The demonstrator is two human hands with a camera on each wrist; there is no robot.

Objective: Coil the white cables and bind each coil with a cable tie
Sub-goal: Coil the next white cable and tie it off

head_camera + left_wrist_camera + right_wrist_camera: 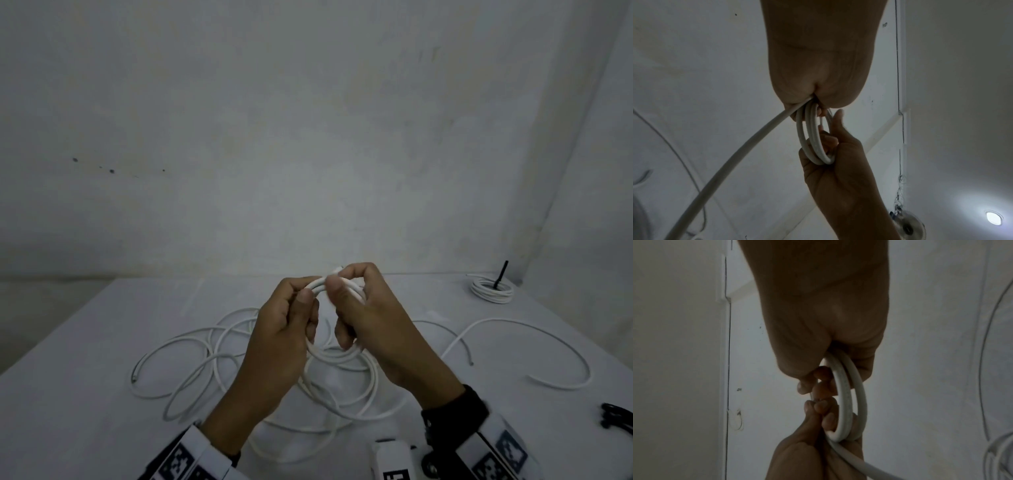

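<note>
Cable (342, 286) looks springy and light, so both the left hand (287, 329) and right hand (366, 318) clamp the small coil at ten and two o'clock, where turns would spring loose

The work surface is a white table (68, 394) set against a pale grey wall (308, 120). The wall carries several small dark specks (111, 171) on its left portion. In the left wrist view, a round ceiling light (993, 218) glows at lower right, near a round fitting (907, 226) with thin wires hanging above it.
</note>
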